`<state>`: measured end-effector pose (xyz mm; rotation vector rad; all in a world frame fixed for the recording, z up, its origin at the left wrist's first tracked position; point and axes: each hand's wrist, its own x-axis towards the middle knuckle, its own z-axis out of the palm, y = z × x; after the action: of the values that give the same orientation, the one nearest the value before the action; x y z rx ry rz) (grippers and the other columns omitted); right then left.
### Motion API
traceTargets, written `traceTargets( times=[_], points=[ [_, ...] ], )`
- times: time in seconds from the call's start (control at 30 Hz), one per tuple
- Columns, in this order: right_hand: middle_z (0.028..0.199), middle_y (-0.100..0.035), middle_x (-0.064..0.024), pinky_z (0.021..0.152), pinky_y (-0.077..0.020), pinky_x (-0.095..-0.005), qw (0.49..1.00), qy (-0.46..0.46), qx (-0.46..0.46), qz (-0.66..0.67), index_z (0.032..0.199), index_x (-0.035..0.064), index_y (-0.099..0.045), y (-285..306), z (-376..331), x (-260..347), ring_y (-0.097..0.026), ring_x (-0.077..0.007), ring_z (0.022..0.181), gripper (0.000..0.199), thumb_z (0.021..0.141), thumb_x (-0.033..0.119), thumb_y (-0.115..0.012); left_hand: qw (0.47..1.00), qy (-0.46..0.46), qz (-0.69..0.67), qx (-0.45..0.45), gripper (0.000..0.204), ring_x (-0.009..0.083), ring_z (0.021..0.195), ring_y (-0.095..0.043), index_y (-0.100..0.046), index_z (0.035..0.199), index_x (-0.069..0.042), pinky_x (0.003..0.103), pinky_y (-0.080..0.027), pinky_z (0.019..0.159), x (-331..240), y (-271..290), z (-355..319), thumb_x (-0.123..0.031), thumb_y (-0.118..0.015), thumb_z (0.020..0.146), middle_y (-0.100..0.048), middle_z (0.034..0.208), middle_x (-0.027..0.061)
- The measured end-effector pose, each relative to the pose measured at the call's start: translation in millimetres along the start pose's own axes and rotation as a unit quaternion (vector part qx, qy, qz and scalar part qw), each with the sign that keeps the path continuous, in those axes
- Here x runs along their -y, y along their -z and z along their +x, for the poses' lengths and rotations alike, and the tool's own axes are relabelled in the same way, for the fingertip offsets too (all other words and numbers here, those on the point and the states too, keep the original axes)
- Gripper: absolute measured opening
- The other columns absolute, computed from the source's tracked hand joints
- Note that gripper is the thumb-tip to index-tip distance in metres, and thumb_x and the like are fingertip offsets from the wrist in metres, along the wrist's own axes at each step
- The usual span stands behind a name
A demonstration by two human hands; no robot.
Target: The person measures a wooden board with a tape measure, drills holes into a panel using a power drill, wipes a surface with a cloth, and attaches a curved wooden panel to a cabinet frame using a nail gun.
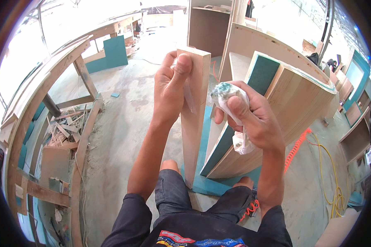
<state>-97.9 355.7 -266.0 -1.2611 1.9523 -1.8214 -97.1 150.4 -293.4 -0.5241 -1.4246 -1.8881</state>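
In my left hand (172, 84) is the upper end of a narrow pale wooden board (196, 94) that stands upright in front of me. My thumb lies on its face and the fingers wrap its far edge. A clear, thin strip hangs by the thumb; I cannot make out what it is. My right hand (255, 115) grips a crumpled white wad (235, 103), plastic or cloth, smeared with green on top. Just beyond that hand rises a thick wooden panel (280, 119) with a green face along its side. The board's lower end is near a green sheet (212, 189).
At the left runs a timber workbench frame (57, 82) with wood scraps (64, 131) beneath. An orange coiled hose (297, 150) and a yellow cable (336, 193) lie on the floor at right. Behind the panel stands a tall cabinet (208, 31); shelves (356, 123) line the far right.
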Motion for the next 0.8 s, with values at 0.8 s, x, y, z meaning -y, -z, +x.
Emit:
traceTargets(
  times=[0.8],
  points=[
    [0.097, -0.071, -0.0059, 0.075, -0.0570, -0.0280, 0.982, -0.055, -0.109, 0.146, 0.130, -0.0026, -0.059, 13.8, -59.5, -22.2, -0.069, -0.0137, 0.085, 0.044, 0.099, 0.025, -0.072, 0.977, -0.133, 0.160, -0.048, 0.067, 0.0053, 0.061, -0.041, -0.047, 0.065, -0.005, 0.027, -0.034, 0.053, 50.1, 4.0, 5.2, -0.053, -0.037, 0.111, -0.047, 0.063, -0.0047]
  ],
)
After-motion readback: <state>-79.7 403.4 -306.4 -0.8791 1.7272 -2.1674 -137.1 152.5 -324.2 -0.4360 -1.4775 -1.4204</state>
